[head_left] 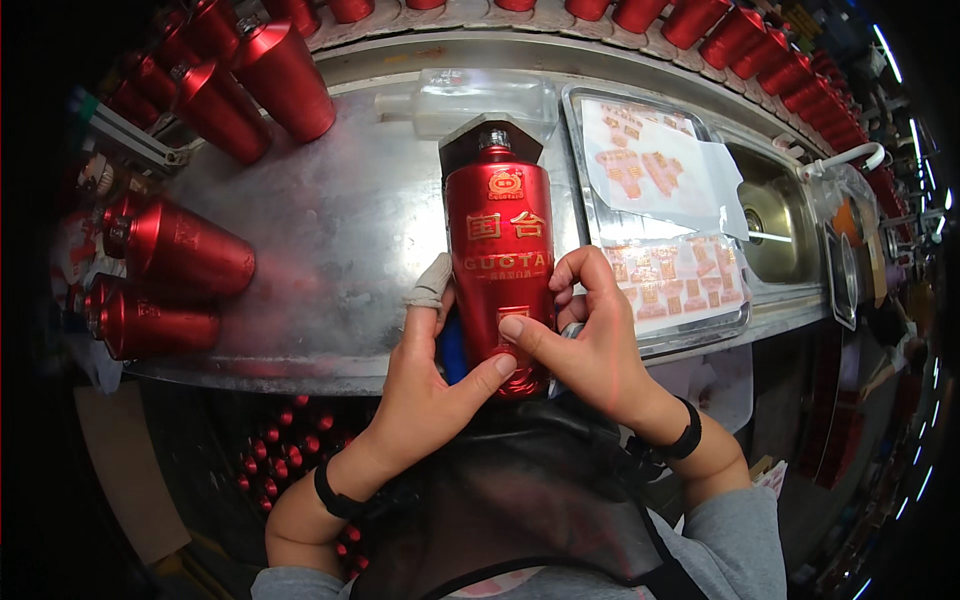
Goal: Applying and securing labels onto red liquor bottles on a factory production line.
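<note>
A glossy red bottle [503,232] with gold lettering and a dark neck lies tilted toward me over the table's front edge. Its upper end is against a dark angular block [458,152]. My left hand [415,395] is closed around the bottle's lower left side, thumb on the front near the base. A pale cover wraps its index finger. From the right, my right hand [605,345] grips the same bottle, with its thumb pressed on a small red and gold label [514,318] low on the front. Fingers behind the bottle are partly hidden.
A clear glass bottle [480,103] lies behind the block. On the right, a metal tray [655,345] holds sticker sheets [675,282], beside a sink [790,235] with a white tap [850,160]. Several red bottles [285,80] stand or lie left; more line a conveyor [480,18] at the back.
</note>
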The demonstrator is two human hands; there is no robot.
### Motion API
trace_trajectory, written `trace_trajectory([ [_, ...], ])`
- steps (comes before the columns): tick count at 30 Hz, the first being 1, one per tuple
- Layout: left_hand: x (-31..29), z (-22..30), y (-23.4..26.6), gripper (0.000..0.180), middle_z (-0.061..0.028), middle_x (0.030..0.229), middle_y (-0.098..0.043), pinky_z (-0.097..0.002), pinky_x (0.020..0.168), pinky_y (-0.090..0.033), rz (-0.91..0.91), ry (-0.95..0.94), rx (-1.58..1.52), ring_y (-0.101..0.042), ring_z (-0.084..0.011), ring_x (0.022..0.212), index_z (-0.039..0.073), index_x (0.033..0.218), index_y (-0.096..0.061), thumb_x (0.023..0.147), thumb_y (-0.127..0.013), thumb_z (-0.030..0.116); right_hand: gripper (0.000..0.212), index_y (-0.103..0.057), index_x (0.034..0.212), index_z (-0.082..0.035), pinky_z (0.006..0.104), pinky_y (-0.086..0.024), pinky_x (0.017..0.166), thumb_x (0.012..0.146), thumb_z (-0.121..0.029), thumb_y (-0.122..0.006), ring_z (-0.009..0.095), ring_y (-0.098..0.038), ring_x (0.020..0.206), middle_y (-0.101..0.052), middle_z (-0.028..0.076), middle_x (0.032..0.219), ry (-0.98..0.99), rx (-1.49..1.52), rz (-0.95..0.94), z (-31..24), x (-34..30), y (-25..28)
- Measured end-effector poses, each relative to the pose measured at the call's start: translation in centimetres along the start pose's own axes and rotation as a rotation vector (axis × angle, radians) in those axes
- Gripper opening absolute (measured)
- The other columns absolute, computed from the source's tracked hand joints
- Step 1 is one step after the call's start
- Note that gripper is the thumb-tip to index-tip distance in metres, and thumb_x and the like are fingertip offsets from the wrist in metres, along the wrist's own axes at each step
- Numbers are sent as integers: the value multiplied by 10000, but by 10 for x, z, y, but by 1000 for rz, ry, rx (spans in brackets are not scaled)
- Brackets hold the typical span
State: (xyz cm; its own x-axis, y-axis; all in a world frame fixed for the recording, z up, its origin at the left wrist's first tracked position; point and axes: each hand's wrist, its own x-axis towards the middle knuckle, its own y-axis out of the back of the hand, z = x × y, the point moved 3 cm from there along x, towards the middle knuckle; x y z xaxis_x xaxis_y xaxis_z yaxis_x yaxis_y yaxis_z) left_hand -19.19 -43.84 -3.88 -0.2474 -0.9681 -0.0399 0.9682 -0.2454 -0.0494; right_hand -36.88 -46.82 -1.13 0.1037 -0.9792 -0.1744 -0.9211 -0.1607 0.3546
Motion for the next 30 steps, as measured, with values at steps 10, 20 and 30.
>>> trace_trajectory([
  [10, 3, -3, 3, 919, -175, 1538, -313, -394, 1178, -235, 19, 20, -37, -311, -272, 1435, -19, 1542, -155, 856, -742, 154, 474, -473, 947, -39, 304, -435, 688, 773, -288, -837, 147, -452, 782, -481, 51, 874, 31, 29, 40, 6, 2, -4],
  [20, 6, -5, 7, 867, -211, 1521, -335, -399, 1170, -253, 11, 4, -51, -322, -289, 1433, -59, 1521, -170, 880, -724, 124, 473, -438, 1064, -75, 172, -328, 562, 822, -231, -814, 8, -349, 662, -422, -14, 906, -42, 181, -47, 22, -16, 1],
  [30, 5, -4, 5, 906, -221, 1537, -315, -393, 1173, -247, -22, -20, -47, -309, -292, 1444, -61, 1531, -135, 874, -733, 120, 560, -408, 1105, -86, 168, -316, 558, 784, -217, -847, 7, -348, 665, -412, -15, 894, -13, 219, -111, 25, -16, 1],
])
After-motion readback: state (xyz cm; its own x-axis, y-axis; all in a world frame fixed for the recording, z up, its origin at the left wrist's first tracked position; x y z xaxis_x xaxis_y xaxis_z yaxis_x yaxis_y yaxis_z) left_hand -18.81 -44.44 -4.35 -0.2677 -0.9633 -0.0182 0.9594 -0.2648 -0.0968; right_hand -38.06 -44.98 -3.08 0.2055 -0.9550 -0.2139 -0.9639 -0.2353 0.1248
